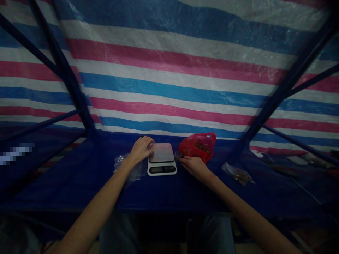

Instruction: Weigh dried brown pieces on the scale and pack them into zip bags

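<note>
A white kitchen scale [162,169] with a flat square plate and a dark display stands in the middle of the blue table. My left hand [141,148] is at its upper left edge, fingers curled together; a pale glint shows at the fingertips, too small to name. Under and beside that wrist lie clear plastic bags [136,173]. Right of the scale, my right hand [195,166] has its fingertips closed at the rim of a small clear round cup [177,154]. Just behind this hand sits a red plastic bag [188,144], its mouth open on small brownish pieces.
A clear bag with small pieces inside [238,173] lies to the right on the blue table [164,194]. Farther right are a white plug-like item [256,153] and a thin cable [304,189]. Blue metal posts [76,88] and a striped sheet [169,84] enclose the table.
</note>
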Available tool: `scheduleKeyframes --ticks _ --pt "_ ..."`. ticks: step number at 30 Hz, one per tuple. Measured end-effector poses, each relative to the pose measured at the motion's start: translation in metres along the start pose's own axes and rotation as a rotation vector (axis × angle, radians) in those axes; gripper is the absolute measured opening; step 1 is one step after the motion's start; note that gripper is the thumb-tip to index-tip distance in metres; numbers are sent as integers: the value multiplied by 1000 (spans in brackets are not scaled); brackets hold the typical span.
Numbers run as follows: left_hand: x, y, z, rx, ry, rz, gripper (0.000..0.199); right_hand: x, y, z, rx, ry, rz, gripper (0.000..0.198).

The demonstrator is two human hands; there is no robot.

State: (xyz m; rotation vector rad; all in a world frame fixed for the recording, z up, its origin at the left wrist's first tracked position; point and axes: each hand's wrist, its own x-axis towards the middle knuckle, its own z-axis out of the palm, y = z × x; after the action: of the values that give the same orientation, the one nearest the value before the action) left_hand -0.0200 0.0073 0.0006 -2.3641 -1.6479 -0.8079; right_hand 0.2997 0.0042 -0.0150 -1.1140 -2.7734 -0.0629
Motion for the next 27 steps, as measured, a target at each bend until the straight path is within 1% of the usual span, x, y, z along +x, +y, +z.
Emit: scheduleKeyframes --ticks 5,8,10,14,17,19,21,23,24,25,26,27 --pt "-1 3 -4 -2 -10 -9 16 2 0 0 22 21 43 19" --pt "-2 3 -5 -1 -7 -17 14 2 -2 -6 34 20 30 17" --pt "-3 2 -5 -1 -1 -21 17 4 -3 -13 76 64 29 17" --pt "-4 -3 -3 -17 0 -7 25 19 -3 -27 185 218 81 18" --pt "-4 -5 -8 -21 -3 10 26 32 -3 -35 197 227 83 21" --pt "-5 -7 -15 -15 8 -12 27 36 3 -43 203 263 76 24" --pt "-7 -12 -24 -2 13 -31 31 34 17 -54 229 371 107 28" --pt "-12 -20 -32 21 -11 -30 37 30 42 -66 247 463 175 31" --pt "-14 -25 -35 35 -37 -31 39 27 57 -71 238 458 209 31" --pt "-17 -30 -37 47 -71 -35 41 24 72 -74 221 412 229 30" --pt "-21 -35 -38 57 -109 -46 40 22 87 -74 214 335 229 29" --pt "-24 -39 -38 65 -150 -59 38 20 100 -72 231 233 196 28"
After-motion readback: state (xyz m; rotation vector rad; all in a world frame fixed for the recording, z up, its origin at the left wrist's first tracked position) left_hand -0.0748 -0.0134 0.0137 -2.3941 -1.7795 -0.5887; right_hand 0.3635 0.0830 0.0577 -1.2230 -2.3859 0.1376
